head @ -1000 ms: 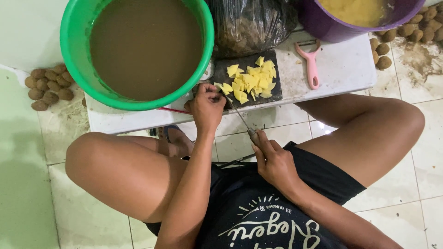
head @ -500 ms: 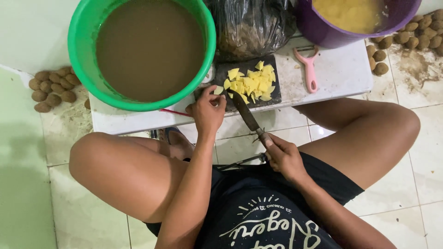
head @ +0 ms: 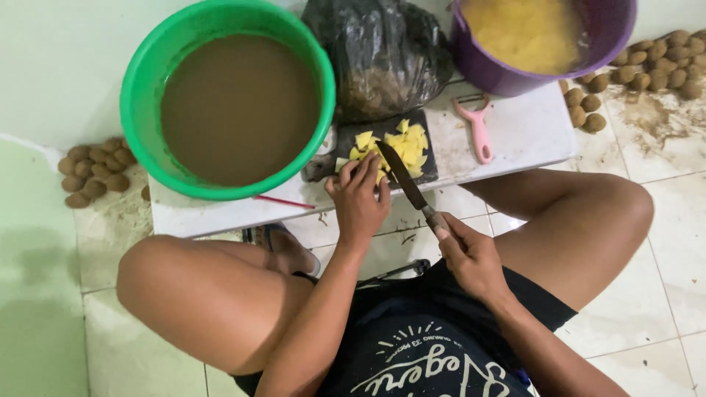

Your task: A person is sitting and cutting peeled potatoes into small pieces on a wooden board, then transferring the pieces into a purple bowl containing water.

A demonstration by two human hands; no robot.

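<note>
On the dark board (head: 346,140), left hand (head: 360,195) gathers yellow slices (head: 404,143) beside knife (head: 404,176).

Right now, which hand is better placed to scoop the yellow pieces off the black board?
Probably the left hand: it already rests on the yellow pieces on the black board. The right hand grips the knife.
</note>
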